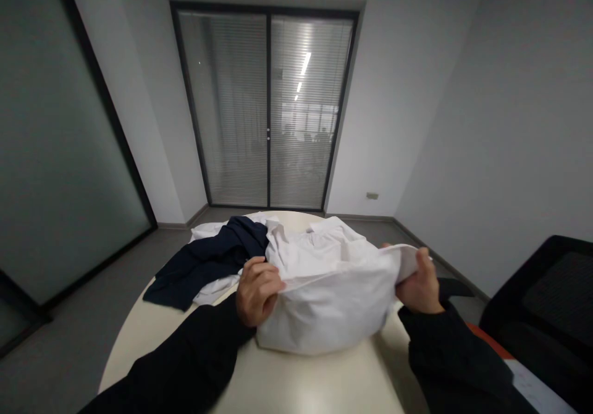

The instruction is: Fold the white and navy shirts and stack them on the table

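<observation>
A white garment [328,290] lies bunched on a round cream table [296,383] in front of me. My left hand [257,290] is closed on a fold of it at its left side. My right hand [420,284] pinches its edge at the right, thumb on top, and the cloth is lifted and stretched between the two hands. Both arms wear dark sleeves. A dark navy garment [208,262] lies crumpled behind and to the left of my left hand, partly over more white cloth [210,228].
A black chair [546,315] stands at the right, with an orange and white object [519,367] beside the table's edge. Glass doors with blinds [267,111] are across the room. A dark glass partition [50,154] runs along the left, over grey floor.
</observation>
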